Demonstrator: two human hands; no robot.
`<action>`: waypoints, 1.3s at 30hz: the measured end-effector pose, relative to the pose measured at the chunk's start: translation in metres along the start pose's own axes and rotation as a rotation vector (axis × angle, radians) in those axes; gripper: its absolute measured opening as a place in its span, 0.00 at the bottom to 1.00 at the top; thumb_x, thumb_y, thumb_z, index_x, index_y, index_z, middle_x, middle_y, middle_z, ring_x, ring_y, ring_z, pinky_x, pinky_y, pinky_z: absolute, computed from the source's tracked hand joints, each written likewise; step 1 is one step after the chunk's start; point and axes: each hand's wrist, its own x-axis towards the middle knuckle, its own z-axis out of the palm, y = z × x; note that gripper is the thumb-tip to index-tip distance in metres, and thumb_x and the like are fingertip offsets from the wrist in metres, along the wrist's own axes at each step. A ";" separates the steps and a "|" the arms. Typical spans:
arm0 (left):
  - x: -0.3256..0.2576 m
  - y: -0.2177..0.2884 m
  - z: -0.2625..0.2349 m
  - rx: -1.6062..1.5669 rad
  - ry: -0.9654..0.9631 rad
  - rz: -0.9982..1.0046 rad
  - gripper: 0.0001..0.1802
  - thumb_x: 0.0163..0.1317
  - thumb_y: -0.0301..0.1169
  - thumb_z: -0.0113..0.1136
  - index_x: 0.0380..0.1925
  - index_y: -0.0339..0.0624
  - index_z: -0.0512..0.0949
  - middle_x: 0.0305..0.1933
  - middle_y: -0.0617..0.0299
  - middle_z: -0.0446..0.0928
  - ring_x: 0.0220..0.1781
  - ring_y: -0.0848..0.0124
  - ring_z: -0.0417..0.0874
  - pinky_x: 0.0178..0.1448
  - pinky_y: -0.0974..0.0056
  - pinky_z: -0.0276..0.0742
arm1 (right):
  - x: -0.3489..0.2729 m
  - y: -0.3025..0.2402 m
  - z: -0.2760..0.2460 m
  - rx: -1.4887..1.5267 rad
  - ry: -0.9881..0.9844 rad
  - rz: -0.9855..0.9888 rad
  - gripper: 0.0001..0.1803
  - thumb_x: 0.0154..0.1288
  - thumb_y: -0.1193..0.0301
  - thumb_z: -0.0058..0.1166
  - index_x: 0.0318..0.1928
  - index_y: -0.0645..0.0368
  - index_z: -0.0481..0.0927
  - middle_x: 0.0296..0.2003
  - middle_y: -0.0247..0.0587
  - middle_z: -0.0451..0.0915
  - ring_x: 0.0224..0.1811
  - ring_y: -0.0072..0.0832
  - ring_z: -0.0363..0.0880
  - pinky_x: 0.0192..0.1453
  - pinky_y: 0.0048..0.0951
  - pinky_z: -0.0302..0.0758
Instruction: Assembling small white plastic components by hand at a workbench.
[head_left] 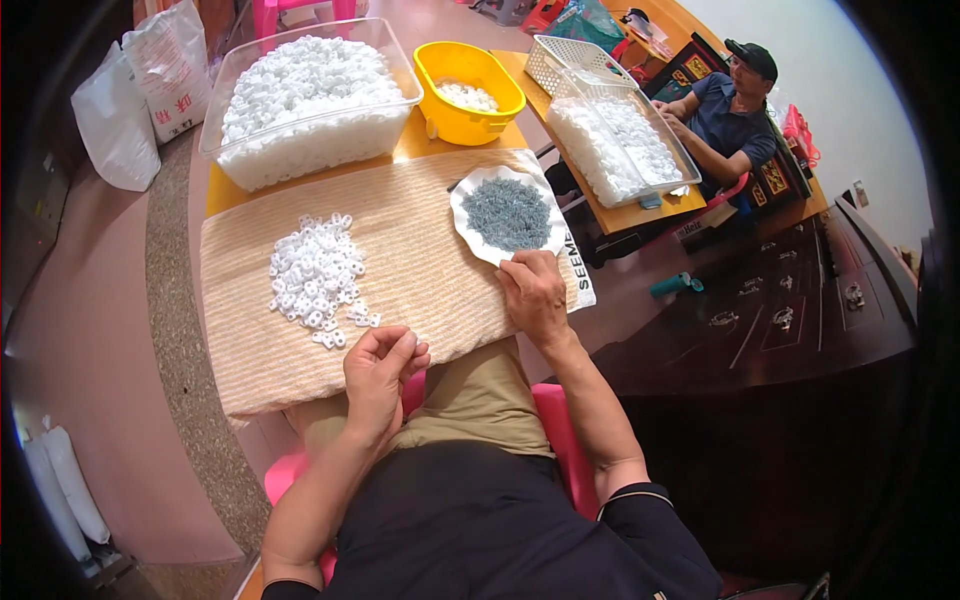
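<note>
My left hand [383, 376] is closed in a pinch over the towel's near edge; what its fingertips hold is too small to make out. Just beyond it lies a loose pile of small white plastic pieces with holes [315, 265], a few of them strayed toward the hand. At the near rim of a white scalloped plate [470, 233], my right hand [537, 298] has its fingers bent and pressed together. Anything between them is hidden. Tiny dark grey-blue parts [508, 213] are heaped on the plate. A striped beige towel [420, 270] lies under everything.
Behind the towel stand a clear bin [300, 150] full of white pieces and a yellow tub [470, 125] holding some more. At a second table on the right, a person [715, 125] sits by another filled clear bin [620, 150]. White sacks [125, 110] stand at left.
</note>
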 end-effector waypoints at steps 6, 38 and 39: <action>0.000 0.000 0.000 0.003 0.002 0.002 0.05 0.63 0.23 0.58 0.38 0.36 0.75 0.35 0.60 0.77 0.36 0.72 0.82 0.41 0.70 0.83 | 0.002 0.001 -0.005 0.027 0.006 -0.068 0.05 0.53 0.78 0.59 0.32 0.62 0.80 0.33 0.42 0.77 0.39 0.40 0.75 0.42 0.37 0.74; -0.001 0.001 0.002 0.004 0.011 0.017 0.04 0.62 0.23 0.59 0.37 0.37 0.76 0.33 0.61 0.77 0.34 0.74 0.81 0.39 0.70 0.82 | 0.002 0.013 -0.002 0.098 0.064 -0.138 0.08 0.53 0.81 0.58 0.36 0.63 0.78 0.31 0.46 0.80 0.37 0.45 0.79 0.42 0.38 0.77; 0.000 0.001 0.002 0.004 0.009 0.017 0.04 0.62 0.23 0.59 0.37 0.37 0.76 0.33 0.61 0.77 0.34 0.74 0.81 0.39 0.70 0.82 | 0.003 0.013 -0.002 0.088 0.085 -0.117 0.08 0.53 0.81 0.59 0.36 0.63 0.78 0.31 0.47 0.80 0.36 0.45 0.79 0.41 0.37 0.77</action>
